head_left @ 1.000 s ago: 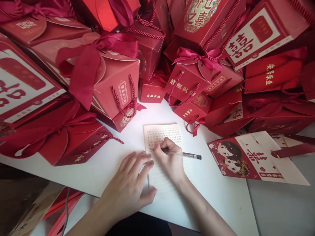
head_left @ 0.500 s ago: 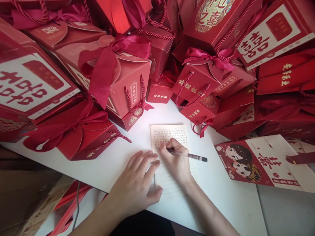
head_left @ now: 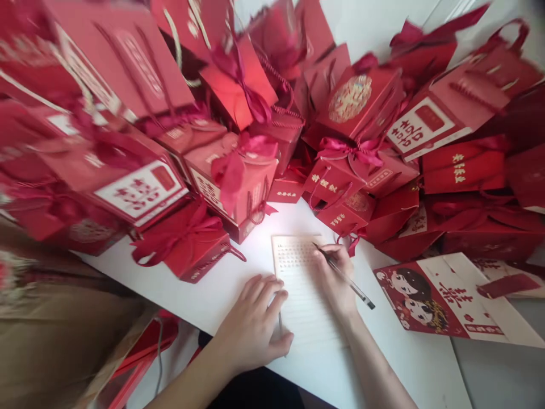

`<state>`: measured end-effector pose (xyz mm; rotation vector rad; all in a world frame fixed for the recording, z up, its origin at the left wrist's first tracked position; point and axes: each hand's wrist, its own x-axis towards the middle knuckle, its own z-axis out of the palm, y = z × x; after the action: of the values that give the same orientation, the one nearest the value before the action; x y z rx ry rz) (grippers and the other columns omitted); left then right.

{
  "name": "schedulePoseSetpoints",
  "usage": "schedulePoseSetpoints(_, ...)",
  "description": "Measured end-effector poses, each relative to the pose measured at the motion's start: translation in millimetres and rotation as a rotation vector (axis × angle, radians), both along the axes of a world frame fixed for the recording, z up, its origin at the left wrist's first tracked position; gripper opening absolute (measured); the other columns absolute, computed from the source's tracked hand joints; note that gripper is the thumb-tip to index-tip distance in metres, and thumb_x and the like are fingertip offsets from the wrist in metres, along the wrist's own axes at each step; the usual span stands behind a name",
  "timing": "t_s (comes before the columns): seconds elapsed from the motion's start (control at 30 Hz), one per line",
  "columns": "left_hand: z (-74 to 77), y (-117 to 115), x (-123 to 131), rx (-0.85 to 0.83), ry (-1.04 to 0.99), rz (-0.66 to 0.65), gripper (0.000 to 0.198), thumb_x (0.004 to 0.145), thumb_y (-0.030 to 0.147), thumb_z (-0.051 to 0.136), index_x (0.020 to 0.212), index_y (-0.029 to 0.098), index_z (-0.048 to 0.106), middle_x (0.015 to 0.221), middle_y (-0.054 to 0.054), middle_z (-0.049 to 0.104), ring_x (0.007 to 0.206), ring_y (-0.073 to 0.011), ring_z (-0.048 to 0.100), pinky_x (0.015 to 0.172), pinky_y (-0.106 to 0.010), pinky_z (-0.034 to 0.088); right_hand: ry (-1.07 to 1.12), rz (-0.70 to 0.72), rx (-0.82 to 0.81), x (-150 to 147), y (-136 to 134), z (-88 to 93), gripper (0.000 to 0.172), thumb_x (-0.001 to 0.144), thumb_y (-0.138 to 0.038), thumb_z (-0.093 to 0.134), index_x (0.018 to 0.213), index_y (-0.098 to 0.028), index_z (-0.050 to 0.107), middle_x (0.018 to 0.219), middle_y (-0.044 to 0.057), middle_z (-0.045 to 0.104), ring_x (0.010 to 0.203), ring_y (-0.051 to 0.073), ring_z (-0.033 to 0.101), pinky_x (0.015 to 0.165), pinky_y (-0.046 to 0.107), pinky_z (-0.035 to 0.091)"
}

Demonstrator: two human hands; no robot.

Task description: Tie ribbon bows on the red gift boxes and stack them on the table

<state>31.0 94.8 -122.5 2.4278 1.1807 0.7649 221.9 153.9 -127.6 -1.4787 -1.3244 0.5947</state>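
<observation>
Shifted up and right over the notepad (head_left: 304, 312) with the right hand (head_left: 336, 278), pinching a pen (head_left: 353, 288) near its tip. Rests the left hand (head_left: 255, 321), spread and empty, at the notepad's left edge on the white table (head_left: 417, 363). Reads 囍 on a red box (head_left: 136, 196).

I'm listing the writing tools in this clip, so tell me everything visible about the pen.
The pen is slim and straight, with a dark front, a clear-looking, plastic-like barrel with dark markings and a black rear end. The right hand grips it near the front. It slants, its tip by the written rows on the lined paper, its rear sticking out beyond the hand over the white table. Whether the tip touches the paper is unclear.
</observation>
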Motion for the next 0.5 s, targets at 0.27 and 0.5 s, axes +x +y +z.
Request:
schedulePoseSetpoints(0.27, 10.0, -15, -18, 0.318, -0.252, -0.074, 0.024, 0.076, 0.014, 0.046, 0.098, 0.018, 0.052, 0.093, -0.008, 0.06, 0.094, -0.0206, 0.058, 0.086, -0.041, 0.051, -0.549, -0.003, 0.317, 37, -4, 18.3, 0.026, 0.088, -0.028, 0.044, 0.108, -0.02, 0.058, 0.1, 0.011, 0.063, 0.09, 0.026, 0.061, 0.081, 0.043, 0.049)
schedulePoseSetpoints(0.5, 54.3, -11, -71, 0.506, -0.461, 0.379, 0.022, 0.081, 0.009, 0.036, 0.094, 0.021, 0.05, 0.093, -0.009, 0.054, 0.094, -0.0221, 0.057, 0.076, -0.042, 0.053, -0.467, 0.336, 0.35, -75, 12, 94.8, 0.049, 0.081, -0.04, 0.056, 0.124, -0.021, 0.041, 0.123, 0.014, 0.048, 0.115, 0.028, 0.049, 0.093, 0.045, 0.045)
